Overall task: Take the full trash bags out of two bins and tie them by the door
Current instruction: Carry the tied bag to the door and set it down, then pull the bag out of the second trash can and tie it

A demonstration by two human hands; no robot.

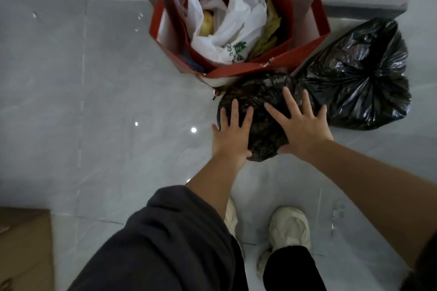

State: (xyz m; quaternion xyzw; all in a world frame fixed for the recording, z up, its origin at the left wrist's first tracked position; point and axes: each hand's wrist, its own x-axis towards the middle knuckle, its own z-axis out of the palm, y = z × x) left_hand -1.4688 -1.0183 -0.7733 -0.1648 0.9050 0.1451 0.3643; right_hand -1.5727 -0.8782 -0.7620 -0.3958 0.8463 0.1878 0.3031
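Two black trash bags lie on the grey tiled floor. The smaller black bag (262, 99) is right in front of me. The larger black bag (359, 73) lies to its right, its top gathered into folds. My left hand (233, 133) hovers over the smaller bag's left side with fingers spread. My right hand (302, 123) is spread above its right side. Neither hand grips anything. I cannot tell whether the palms touch the bag.
A red and white paper bag (305, 52) stuffed with white plastic bags and scraps stands just behind the smaller black bag. A cardboard box (23, 243) sits at the lower left. My feet in white shoes (288, 227) stand on the tiles below.
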